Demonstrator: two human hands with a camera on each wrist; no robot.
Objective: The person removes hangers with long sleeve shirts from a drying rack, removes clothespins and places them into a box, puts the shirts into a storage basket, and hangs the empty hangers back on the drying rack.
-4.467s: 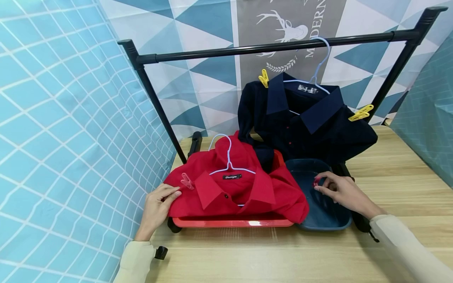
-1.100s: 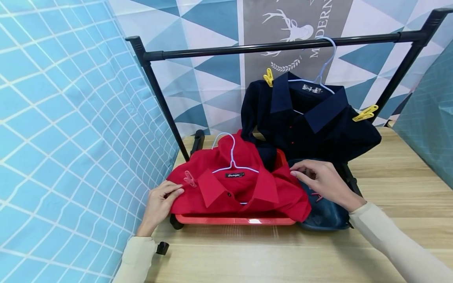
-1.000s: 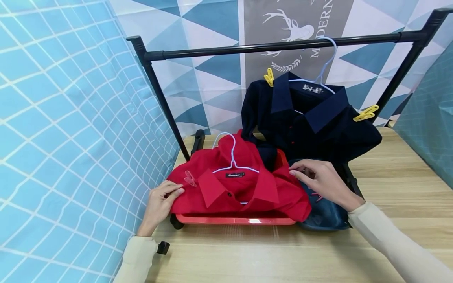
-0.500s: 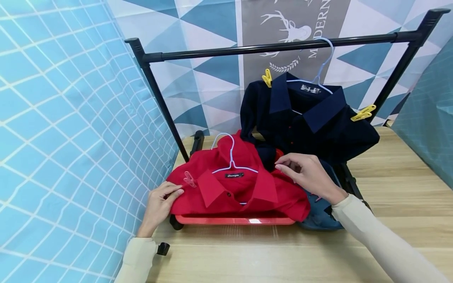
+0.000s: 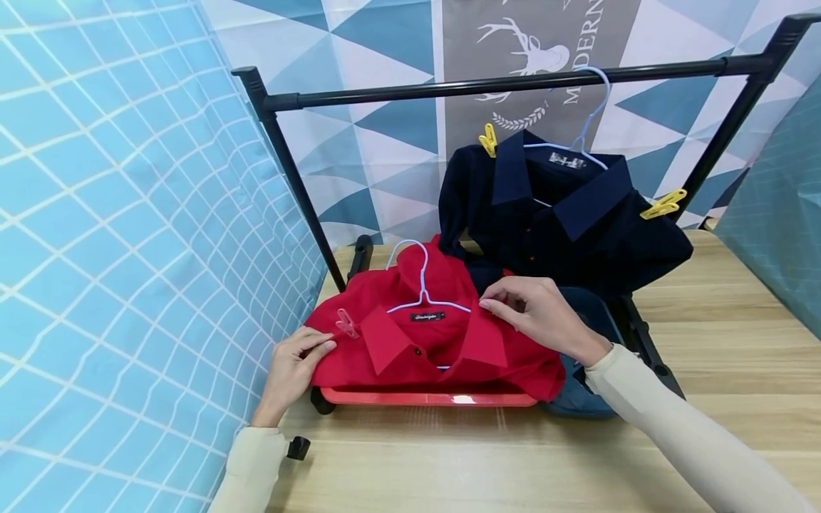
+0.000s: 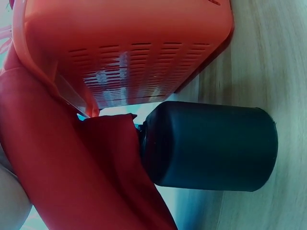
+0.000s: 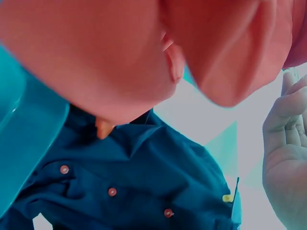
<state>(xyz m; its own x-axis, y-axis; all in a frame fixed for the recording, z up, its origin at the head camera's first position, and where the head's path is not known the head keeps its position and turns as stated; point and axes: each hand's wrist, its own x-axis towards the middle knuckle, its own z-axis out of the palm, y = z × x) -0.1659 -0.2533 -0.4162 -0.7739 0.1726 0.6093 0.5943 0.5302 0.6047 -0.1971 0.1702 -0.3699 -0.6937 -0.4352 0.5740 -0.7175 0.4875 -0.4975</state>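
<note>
From afar I watch the right hand [image 5: 541, 312], its grip unclear, now shifted left to the collar [image 5: 484, 338] of the red cloth shirt [image 5: 398, 377] lying over the red plastic basket [image 5: 426, 399], while the left hand [image 5: 291, 370] pinches the shirt's left edge, seemingly both arranging it.

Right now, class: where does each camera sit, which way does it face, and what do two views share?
Head: worn on the head, facing forward and down at the red shirt; left hand, right hand and both sleeves show.
Left wrist: worn there, facing the slotted side of the red basket; a sliver of skin shows at the left edge.
Right wrist: worn there, facing the navy shirt; the right hand shows partly at the right edge.
Head and left wrist share the red basket and red shirt.
</note>
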